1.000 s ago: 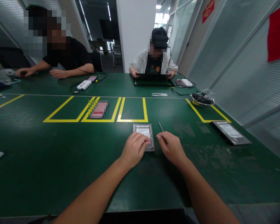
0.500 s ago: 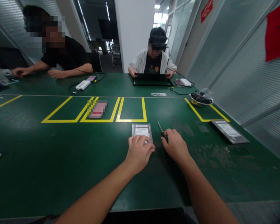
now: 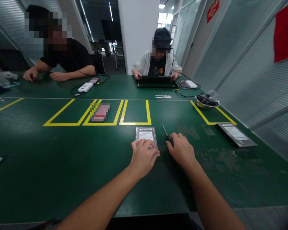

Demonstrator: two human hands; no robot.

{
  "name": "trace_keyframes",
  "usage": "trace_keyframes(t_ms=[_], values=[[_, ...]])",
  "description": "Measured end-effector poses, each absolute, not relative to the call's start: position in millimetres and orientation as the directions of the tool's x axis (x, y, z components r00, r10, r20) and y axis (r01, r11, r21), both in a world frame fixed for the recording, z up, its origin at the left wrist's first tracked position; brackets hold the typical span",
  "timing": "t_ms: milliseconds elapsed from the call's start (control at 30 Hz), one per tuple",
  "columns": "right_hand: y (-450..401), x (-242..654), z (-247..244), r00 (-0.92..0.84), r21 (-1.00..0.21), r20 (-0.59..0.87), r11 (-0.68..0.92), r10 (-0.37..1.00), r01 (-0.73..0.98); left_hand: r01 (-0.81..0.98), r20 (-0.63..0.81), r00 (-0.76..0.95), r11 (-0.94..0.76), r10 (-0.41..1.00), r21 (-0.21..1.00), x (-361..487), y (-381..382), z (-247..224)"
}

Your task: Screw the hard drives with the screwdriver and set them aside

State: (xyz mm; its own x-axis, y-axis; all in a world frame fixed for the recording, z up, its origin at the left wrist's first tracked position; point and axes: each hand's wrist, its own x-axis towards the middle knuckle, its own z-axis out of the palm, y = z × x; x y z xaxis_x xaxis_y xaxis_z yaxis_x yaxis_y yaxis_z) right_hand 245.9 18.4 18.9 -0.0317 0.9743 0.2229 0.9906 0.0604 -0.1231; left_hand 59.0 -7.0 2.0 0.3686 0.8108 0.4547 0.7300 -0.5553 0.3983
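A silver hard drive [image 3: 146,132] with a white label lies flat on the green table in front of me. Over its near end curls my left hand [image 3: 145,156], the fingers bent round the edge and hiding that part. To the right, my right hand [image 3: 181,148] is closed on a screwdriver [image 3: 165,130]. Its thin metal shaft points up and left, away from me, beside the drive and apart from it. Most of the screwdriver's handle is hidden under the fingers.
A larger labelled metal drive [image 3: 236,135] lies at the right. Behind it stands a metal bowl [image 3: 207,103] of dark parts. Yellow tape [image 3: 135,123] marks boxes, one with a pink item [image 3: 101,113]. Across the table, one person holds a black panel [image 3: 157,82]; another person sits left.
My hands, the hard drive and the screwdriver stay nearly still. The hand of the person at the far left has shifted to the right.
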Motion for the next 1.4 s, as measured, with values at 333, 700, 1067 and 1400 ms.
trace_keyframes(t_ms=[333, 700, 1067, 1400], values=[[17, 243, 22, -0.016, -0.078, 0.151, 0.028, 0.988, 0.997, 0.747, 0.428, 0.39, -0.552, 0.815, 0.37, 58, -9, 4], [18, 244, 20, -0.022, -0.069, 0.144, 0.032, 0.989, 0.997, 0.759, 0.429, 0.399, -0.554, 0.811, 0.343, 56, -10, 6], [18, 243, 22, -0.004, -0.068, 0.087, 0.009, 0.996, 0.998, 0.744, 0.405, 0.427, -0.568, 0.809, 0.351, 43, -6, 10], [16, 242, 23, 0.004, -0.055, 0.014, -0.003, 1.0, 0.998, 0.552, 0.334, 0.513, -0.602, 0.791, 0.577, 9, 11, 17]])
